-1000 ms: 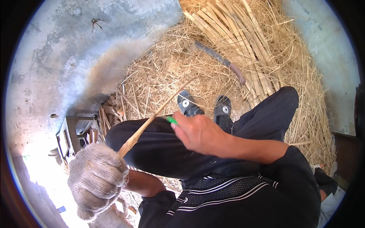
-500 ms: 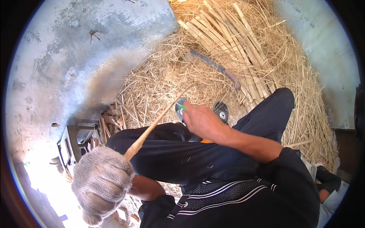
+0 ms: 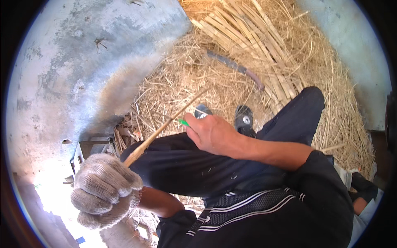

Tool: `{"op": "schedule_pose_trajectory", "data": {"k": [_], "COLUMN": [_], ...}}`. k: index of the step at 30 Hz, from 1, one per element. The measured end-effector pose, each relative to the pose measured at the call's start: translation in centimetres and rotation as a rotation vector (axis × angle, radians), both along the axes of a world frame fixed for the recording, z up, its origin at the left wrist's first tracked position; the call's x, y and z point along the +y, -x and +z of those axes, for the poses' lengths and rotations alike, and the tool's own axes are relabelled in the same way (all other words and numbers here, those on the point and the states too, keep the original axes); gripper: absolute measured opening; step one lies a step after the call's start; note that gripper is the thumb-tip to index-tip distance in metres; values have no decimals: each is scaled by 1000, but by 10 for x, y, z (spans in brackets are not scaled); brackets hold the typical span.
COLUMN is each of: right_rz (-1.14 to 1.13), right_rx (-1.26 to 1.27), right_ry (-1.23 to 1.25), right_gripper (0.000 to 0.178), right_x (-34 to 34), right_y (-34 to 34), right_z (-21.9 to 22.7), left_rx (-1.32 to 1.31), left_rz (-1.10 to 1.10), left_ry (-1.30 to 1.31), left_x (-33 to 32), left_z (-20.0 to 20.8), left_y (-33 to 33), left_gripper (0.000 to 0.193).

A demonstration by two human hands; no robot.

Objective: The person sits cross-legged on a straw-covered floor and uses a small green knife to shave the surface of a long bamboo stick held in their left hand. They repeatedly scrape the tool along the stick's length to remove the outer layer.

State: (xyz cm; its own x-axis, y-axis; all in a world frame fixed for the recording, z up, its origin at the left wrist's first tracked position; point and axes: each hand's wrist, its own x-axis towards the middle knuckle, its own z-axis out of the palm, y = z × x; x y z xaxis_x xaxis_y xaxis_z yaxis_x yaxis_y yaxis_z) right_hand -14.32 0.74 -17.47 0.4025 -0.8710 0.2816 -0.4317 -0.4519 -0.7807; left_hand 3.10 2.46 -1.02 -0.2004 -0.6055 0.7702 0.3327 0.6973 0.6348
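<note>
Tapered stick [image 3: 154,136] juts from the left hand [image 3: 106,191], beyond its curled fingers [image 3: 92,186].

Between the wall [image 3: 95,58] and the stick [image 3: 165,127], a hand could pass over loose straw [image 3: 169,68]. Rightward, the right hand [image 3: 215,133] and its green object [image 3: 183,122] obstruct; the gloved left hand [image 3: 105,190] blocks the stick's thick end, and a thigh [image 3: 178,165] bars below.

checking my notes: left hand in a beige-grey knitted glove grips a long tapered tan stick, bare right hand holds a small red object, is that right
Not quite: the small object in the bare right hand is green, not red, as the head view shows. The left hand, in its beige-grey knitted glove, does grip the long tapered tan stick.
</note>
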Motion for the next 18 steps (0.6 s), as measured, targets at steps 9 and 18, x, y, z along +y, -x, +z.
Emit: {"op": "schedule_pose_trajectory", "data": {"k": [9, 18], "right_rz": [-18, -64], "right_rx": [170, 256], "right_ry": [-108, -281], "right_gripper": [23, 27], "right_x": [-32, -49], "right_y": [-6, 10], "right_z": [-26, -50], "left_rx": [92, -8], "left_rz": [184, 97], "left_ry": [-130, -57], "left_x": [0, 8], "left_z": [-2, -7], "left_y": [-22, 1], "left_gripper": [45, 40]}}
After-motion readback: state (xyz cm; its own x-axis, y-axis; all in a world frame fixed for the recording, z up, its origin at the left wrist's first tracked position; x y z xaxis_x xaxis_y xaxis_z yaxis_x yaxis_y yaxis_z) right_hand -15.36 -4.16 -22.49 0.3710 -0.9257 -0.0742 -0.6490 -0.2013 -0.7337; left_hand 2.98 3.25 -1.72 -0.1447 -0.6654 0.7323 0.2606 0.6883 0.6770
